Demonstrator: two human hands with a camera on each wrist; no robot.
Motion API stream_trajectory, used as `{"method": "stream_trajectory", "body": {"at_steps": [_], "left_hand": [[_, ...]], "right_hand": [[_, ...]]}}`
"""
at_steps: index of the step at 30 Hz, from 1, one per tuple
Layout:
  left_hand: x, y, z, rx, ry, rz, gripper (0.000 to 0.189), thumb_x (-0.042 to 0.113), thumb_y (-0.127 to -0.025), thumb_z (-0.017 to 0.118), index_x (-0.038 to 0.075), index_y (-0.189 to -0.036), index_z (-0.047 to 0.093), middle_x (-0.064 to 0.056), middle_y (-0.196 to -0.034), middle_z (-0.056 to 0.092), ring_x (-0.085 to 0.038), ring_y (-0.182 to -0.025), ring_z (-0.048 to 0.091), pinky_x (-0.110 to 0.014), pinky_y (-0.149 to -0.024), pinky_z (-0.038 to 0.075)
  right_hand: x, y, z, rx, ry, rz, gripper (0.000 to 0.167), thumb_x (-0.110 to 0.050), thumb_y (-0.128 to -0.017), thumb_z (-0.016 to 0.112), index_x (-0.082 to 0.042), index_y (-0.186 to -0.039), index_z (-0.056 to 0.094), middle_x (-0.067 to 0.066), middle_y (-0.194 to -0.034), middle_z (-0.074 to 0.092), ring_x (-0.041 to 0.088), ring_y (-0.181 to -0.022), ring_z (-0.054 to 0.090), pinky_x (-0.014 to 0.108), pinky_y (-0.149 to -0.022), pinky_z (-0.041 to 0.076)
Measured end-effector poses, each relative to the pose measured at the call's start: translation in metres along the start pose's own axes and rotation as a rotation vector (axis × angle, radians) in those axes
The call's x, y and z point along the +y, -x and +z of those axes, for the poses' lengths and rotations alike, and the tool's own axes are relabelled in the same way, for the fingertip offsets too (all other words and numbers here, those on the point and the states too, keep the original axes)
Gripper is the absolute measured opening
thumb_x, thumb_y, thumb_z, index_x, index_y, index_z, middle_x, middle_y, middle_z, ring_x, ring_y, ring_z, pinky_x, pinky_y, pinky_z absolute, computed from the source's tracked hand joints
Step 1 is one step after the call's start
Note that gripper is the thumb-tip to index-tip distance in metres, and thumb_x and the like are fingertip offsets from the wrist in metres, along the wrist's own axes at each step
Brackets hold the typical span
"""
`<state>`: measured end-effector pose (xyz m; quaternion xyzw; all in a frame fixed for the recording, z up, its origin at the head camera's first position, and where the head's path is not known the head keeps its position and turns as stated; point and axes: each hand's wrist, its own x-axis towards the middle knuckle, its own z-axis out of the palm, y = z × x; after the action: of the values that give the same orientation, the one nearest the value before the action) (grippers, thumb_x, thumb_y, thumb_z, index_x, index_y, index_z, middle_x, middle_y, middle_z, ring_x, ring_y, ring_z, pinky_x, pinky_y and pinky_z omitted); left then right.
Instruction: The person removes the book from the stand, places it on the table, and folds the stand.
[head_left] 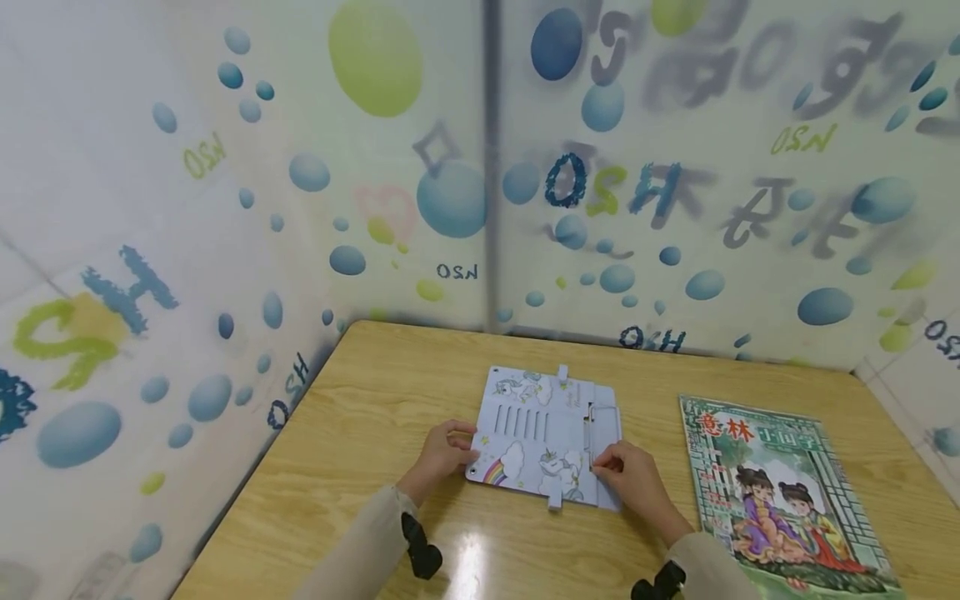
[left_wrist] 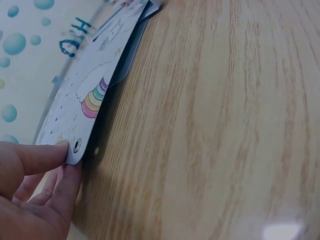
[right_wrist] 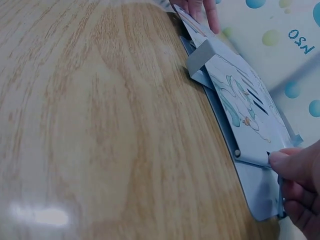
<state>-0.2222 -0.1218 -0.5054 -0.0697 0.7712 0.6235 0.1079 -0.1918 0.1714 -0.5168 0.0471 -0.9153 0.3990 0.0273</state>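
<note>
A white folding book stand with unicorns, clouds, a rainbow and a row of slots lies on the table. My left hand pinches its left edge near the lower corner; in the left wrist view the thumb lies on the printed face beside a metal eyelet, fingers underneath. My right hand pinches at the lower end of the wire bracket on the right part. In the right wrist view the thumb is at the printed panel's edge, over a plain lower plate.
A magazine with two illustrated figures lies to the right on the wooden table. Small tabs stick out from the stand's near and far edges. Walls with a bubble pattern rise behind the table and at left.
</note>
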Motion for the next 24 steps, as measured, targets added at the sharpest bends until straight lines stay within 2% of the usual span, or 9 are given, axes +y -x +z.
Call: {"method": "stream_trajectory", "body": {"at_steps": [7,11,13,18,21,24], "left_hand": [[0.005,-0.003,-0.001,-0.026,0.007,0.006,0.038,-0.014,-0.074,0.067,-0.008,-0.110,0.055,-0.009,-0.074,0.056,-0.015,-0.062,0.054,-0.027,-0.054,0.049],[0.005,-0.004,-0.004,-0.049,-0.015,0.019,0.037,-0.012,-0.073,0.069,-0.008,-0.108,0.056,-0.010,-0.076,0.056,-0.016,-0.063,0.055,-0.029,-0.056,0.051],[0.004,-0.003,-0.006,-0.059,-0.053,0.025,0.036,-0.010,-0.072,0.070,-0.007,-0.106,0.057,-0.010,-0.077,0.057,-0.016,-0.065,0.055,-0.030,-0.056,0.051],[0.005,-0.007,-0.008,-0.057,-0.211,0.104,0.030,-0.003,-0.072,0.072,-0.006,-0.100,0.061,-0.011,-0.084,0.060,-0.017,-0.071,0.056,-0.029,-0.058,0.050],[0.016,-0.017,-0.002,-0.032,-0.253,0.165,0.028,-0.002,-0.075,0.069,-0.005,-0.101,0.062,-0.012,-0.086,0.059,-0.017,-0.072,0.054,-0.028,-0.056,0.048],[0.037,-0.030,0.010,-0.021,-0.247,0.195,0.026,-0.003,-0.079,0.064,-0.005,-0.105,0.061,-0.012,-0.084,0.057,-0.018,-0.070,0.053,-0.027,-0.055,0.048]], "right_hand": [[-0.003,-0.007,-0.004,-0.007,0.003,0.073,0.011,0.000,-0.075,0.072,-0.008,-0.069,0.066,-0.001,-0.070,0.056,0.013,-0.066,0.047,0.025,-0.056,0.041],[-0.002,-0.007,-0.006,-0.019,-0.018,0.071,0.008,-0.001,-0.076,0.071,-0.007,-0.074,0.067,-0.001,-0.072,0.058,0.012,-0.067,0.050,0.026,-0.058,0.043],[-0.001,-0.003,-0.006,-0.020,-0.042,0.077,0.007,0.000,-0.077,0.070,-0.006,-0.078,0.067,-0.001,-0.073,0.058,0.012,-0.068,0.051,0.025,-0.059,0.044],[-0.001,0.011,-0.007,-0.003,-0.080,0.111,0.011,0.002,-0.077,0.068,-0.005,-0.086,0.067,-0.001,-0.073,0.057,0.012,-0.069,0.051,0.023,-0.061,0.045],[-0.007,0.019,-0.008,-0.033,-0.103,0.057,0.011,0.001,-0.077,0.069,-0.005,-0.086,0.066,-0.002,-0.074,0.058,0.010,-0.068,0.053,0.022,-0.060,0.046],[-0.016,0.024,-0.006,-0.082,-0.150,-0.076,0.010,-0.002,-0.077,0.070,-0.003,-0.086,0.066,0.000,-0.077,0.061,0.009,-0.067,0.055,0.022,-0.059,0.048]]}}
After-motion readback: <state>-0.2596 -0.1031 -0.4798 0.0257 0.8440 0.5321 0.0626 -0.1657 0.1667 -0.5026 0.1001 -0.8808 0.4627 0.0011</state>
